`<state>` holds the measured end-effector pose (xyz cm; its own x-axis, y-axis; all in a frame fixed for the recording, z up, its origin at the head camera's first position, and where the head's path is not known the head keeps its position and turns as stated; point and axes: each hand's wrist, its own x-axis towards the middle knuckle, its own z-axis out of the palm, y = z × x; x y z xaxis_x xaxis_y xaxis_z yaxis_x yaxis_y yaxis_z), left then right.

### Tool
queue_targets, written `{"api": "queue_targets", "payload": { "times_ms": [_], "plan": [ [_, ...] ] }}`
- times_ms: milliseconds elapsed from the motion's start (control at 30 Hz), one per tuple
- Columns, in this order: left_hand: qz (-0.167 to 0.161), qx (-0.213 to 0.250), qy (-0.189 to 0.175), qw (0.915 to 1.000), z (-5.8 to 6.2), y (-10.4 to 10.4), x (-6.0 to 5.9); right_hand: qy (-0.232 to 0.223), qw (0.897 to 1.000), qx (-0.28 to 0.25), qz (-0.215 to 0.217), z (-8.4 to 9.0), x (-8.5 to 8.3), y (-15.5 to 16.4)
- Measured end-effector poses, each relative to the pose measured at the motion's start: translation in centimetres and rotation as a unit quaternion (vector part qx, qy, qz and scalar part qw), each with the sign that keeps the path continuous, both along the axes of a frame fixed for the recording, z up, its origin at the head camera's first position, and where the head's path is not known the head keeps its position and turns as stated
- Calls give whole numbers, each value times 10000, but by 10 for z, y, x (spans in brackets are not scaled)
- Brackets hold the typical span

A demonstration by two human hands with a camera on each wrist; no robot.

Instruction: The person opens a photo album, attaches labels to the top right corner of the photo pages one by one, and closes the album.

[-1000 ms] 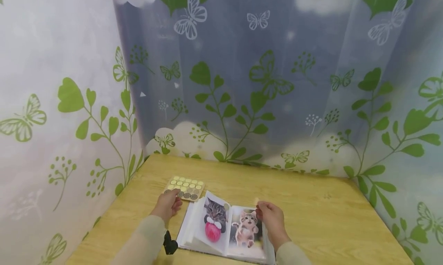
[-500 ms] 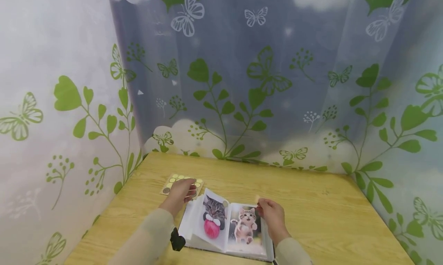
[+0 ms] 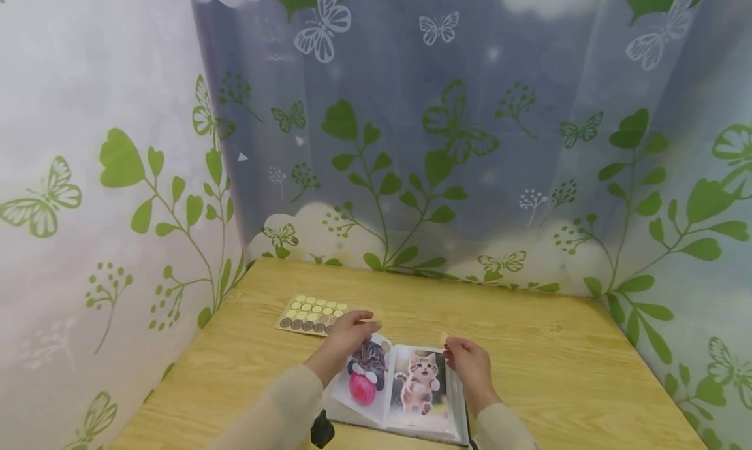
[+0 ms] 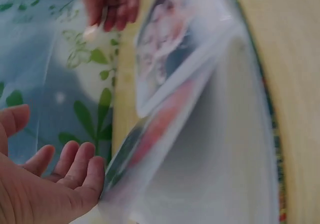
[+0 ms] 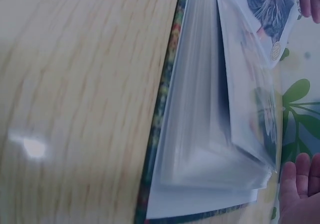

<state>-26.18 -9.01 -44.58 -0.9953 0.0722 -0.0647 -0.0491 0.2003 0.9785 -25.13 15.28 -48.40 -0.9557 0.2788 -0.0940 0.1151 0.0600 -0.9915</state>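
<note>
A photo album (image 3: 458,424) lies open on the table, showing cat pictures. A round coin-like sticker (image 5: 276,51) sits at a corner of the left page (image 5: 250,104). My left hand (image 3: 350,332) reaches over the top of that page with loose fingers; in the left wrist view the left hand (image 4: 55,189) has its fingertips right at the page edge. My right hand (image 3: 471,365) is at the top right corner of the kitten picture (image 3: 420,385), pinching a small pale piece (image 3: 443,337) between thumb and finger.
Behind the left hand lies a sheet of round stickers (image 3: 308,309), yellow and dark. The wooden table (image 3: 546,358) meets curtains (image 3: 399,228) printed with leaves and butterflies at the back and sides. A black strap part (image 3: 322,429) hangs by the left sleeve.
My left hand has moved right, from the sticker sheet to the top of the album's left page. My right hand stays by the album's upper right corner.
</note>
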Motion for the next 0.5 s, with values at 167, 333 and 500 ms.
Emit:
{"api": "queue_targets", "payload": {
  "times_ms": [167,333,500],
  "plan": [
    [-726,-1210,553,9884,-10,13,16,-31,9995,316,56,-3,-3,1],
    [-1168,-2994,1363,9371,-20,27,36,125,9933,1136,178,-2,-4,6],
    [-1310,-4472,1606,8701,-33,39,55,400,9621,2651,500,-1,-4,11]
  ]
}}
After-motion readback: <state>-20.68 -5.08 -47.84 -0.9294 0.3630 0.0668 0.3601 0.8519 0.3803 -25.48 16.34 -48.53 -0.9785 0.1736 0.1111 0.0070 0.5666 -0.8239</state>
